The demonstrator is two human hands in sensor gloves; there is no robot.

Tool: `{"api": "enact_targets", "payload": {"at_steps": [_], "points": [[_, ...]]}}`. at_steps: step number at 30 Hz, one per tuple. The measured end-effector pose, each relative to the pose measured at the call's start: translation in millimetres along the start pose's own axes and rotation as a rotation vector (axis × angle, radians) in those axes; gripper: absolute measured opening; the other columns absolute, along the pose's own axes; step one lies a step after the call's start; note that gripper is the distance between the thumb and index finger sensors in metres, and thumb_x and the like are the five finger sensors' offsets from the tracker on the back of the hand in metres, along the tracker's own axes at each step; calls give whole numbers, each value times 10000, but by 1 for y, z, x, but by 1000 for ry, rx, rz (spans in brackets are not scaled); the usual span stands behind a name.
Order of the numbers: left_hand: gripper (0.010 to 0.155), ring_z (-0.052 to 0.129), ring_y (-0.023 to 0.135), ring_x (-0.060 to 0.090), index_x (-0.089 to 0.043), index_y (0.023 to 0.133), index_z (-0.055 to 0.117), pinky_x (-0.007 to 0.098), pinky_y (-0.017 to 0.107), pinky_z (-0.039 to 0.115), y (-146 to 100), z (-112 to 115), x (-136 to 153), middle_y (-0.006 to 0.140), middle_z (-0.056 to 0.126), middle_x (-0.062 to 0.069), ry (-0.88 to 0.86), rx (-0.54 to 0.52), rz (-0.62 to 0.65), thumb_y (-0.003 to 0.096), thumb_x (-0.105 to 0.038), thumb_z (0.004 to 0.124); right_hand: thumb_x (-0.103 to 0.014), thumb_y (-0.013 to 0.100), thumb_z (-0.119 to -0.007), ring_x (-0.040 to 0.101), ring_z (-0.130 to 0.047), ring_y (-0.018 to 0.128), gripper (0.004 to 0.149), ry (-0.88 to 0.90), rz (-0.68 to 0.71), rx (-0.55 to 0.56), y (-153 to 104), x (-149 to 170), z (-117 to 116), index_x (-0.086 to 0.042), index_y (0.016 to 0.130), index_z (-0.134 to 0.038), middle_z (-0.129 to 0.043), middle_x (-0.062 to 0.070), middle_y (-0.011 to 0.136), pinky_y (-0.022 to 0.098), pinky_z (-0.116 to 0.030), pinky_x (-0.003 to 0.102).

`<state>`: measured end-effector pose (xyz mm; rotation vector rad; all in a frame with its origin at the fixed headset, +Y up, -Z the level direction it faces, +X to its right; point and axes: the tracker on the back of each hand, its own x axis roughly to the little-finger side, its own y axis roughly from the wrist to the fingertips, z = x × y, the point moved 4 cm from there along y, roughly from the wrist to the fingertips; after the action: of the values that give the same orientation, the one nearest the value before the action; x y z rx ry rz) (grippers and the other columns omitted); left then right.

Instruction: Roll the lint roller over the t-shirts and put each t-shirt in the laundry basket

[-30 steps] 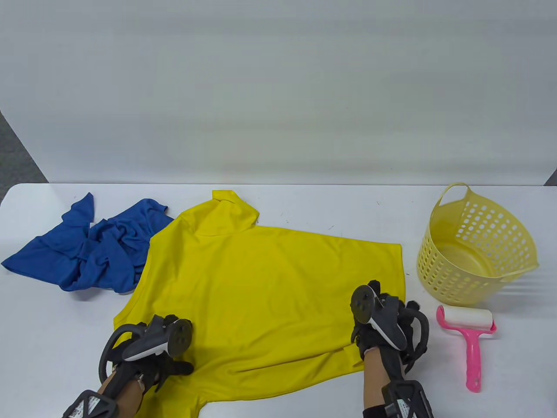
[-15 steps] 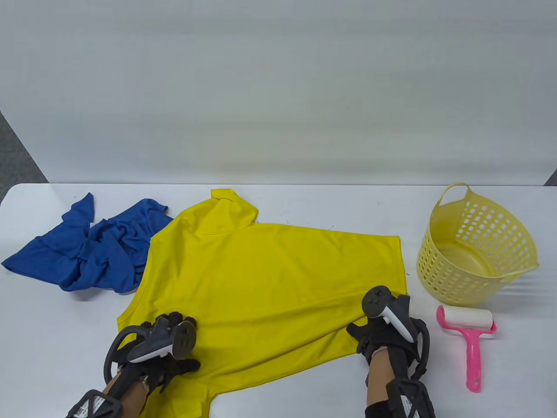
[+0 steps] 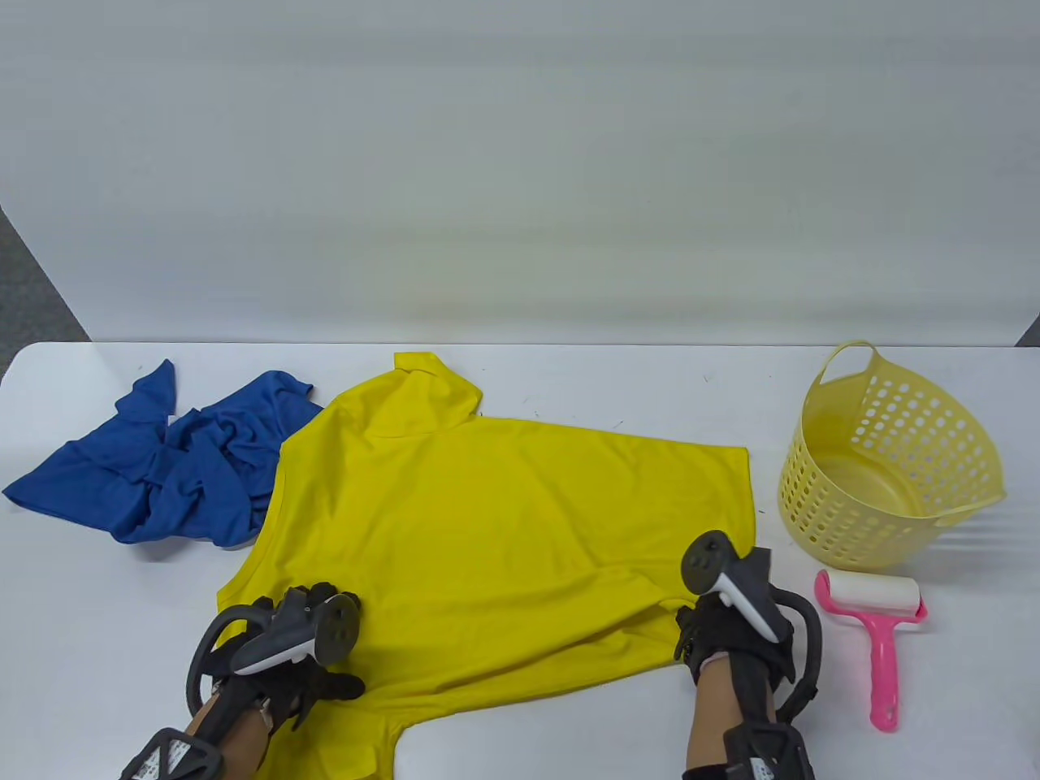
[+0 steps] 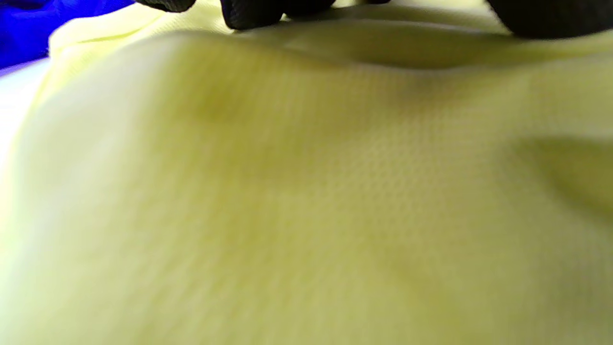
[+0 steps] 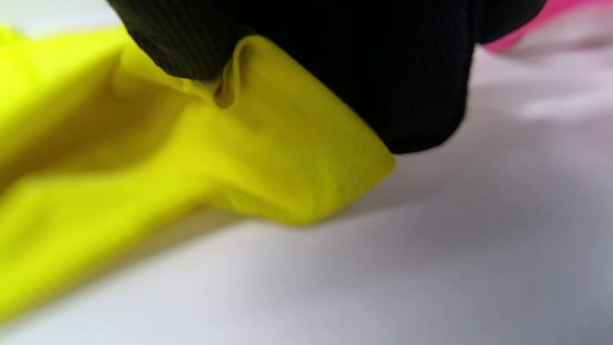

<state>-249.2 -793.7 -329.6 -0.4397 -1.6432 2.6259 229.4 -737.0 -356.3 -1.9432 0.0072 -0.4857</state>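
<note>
A yellow t-shirt [image 3: 504, 520] lies spread flat across the white table. My left hand [image 3: 329, 642] rests on its near left part, fingers [image 4: 249, 12] touching the fabric [image 4: 306, 191]. My right hand [image 3: 703, 630] is at the shirt's near right corner and pinches a fold of the yellow cloth [image 5: 268, 158] just above the tabletop. A pink lint roller [image 3: 873, 617] with a white roll lies on the table right of that hand; nothing touches it. It shows as a pink blur [image 5: 517, 28] in the right wrist view. The pale yellow laundry basket [image 3: 812, 406] stands tilted at the right.
A crumpled blue t-shirt [image 3: 171, 463] lies at the table's left, touching the yellow shirt's edge; it also shows in the left wrist view's corner [image 4: 28, 24]. The basket holds nothing. Bare white table lies behind the shirts and in front of the roller.
My right hand has turned and drawn back toward the near right with the shirt's corner, raising creases along the near hem. The left hand has barely shifted.
</note>
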Motion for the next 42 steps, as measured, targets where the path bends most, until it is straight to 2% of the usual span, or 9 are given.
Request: {"api": "enact_targets", "payload": {"at_steps": [6, 11, 17, 21, 28, 32, 35, 39, 42], "points": [[1030, 526, 1154, 430, -347, 1141, 356, 712, 778, 456, -4, -6, 0, 1243, 426, 72, 18, 21, 15, 297, -703, 825, -459, 398, -847, 253, -1094, 146, 421, 51, -110, 29, -24, 47, 23, -89, 472, -1035, -1127, 104, 295, 364, -843, 584], [831, 560, 1136, 404, -336, 1134, 403, 685, 781, 473, -14, -19, -9, 1216, 515, 60, -65, -109, 84, 432, -652, 715, -353, 440, -792, 548, -776, 792, 603, -141, -128, 150, -21, 27, 23, -50, 937, -633, -717, 294, 948, 564, -534, 739], [832, 648, 1098, 378, -326, 1124, 436, 662, 772, 514, -19, -19, -37, 1179, 603, 46, -5, -154, 170, 420, -659, 730, -277, 452, -766, 389, -985, 563, 456, -205, 106, 198, -7, -41, -4, -80, 862, -738, -956, 167, 716, 520, -676, 630], [1029, 480, 1153, 424, -349, 1136, 289, 708, 777, 462, -16, -3, -50, 1230, 366, 104, 101, -3, 175, 308, -726, 769, -422, 438, -755, 419, -907, 710, 567, -417, 56, 179, 13, -42, -28, -92, 895, -687, -895, 146, 785, 575, -572, 694], [1138, 427, 1174, 448, -335, 1135, 278, 741, 772, 442, -16, 0, -49, 1243, 311, 119, 90, 62, 221, 235, -700, 873, -575, 464, -585, 542, -155, 953, 819, -116, 9, -128, 41, 0, -51, -135, 988, -135, -135, 178, 1063, 574, -162, 785], [1162, 421, 1169, 465, -325, 1133, 271, 740, 771, 442, -17, 2, -50, 1239, 302, 139, 101, 55, 231, 215, -707, 872, -570, 457, -575, 466, -11, 949, 817, 118, 23, 103, 43, 13, -27, -168, 984, -96, -15, 143, 1051, 551, -45, 767], [1015, 415, 1173, 424, -367, 1136, 270, 711, 791, 405, -15, -2, -49, 1245, 339, 102, 39, -16, 233, 306, -738, 720, -524, 448, -638, 562, -522, 921, 728, 75, 96, 338, 22, -5, 3, -95, 1001, -437, -530, 269, 1042, 570, -329, 792], [900, 410, 1159, 430, -342, 1139, 257, 685, 795, 411, -13, -11, -46, 1237, 343, 99, -48, -119, 168, 410, -691, 653, -530, 482, -622, 562, -738, 847, 657, -35, 97, 25, 9, -36, -18, -91, 970, -635, -757, 272, 976, 555, -531, 765], [1000, 330, 1167, 470, -366, 1131, 187, 713, 793, 382, -5, 4, -48, 1248, 249, 108, 43, -24, 144, 350, -748, 681, -589, 450, -671, 634, -339, 879, 837, -59, 109, -203, 20, -40, -60, -85, 1023, -326, -307, 325, 1047, 530, -431, 830]]}}
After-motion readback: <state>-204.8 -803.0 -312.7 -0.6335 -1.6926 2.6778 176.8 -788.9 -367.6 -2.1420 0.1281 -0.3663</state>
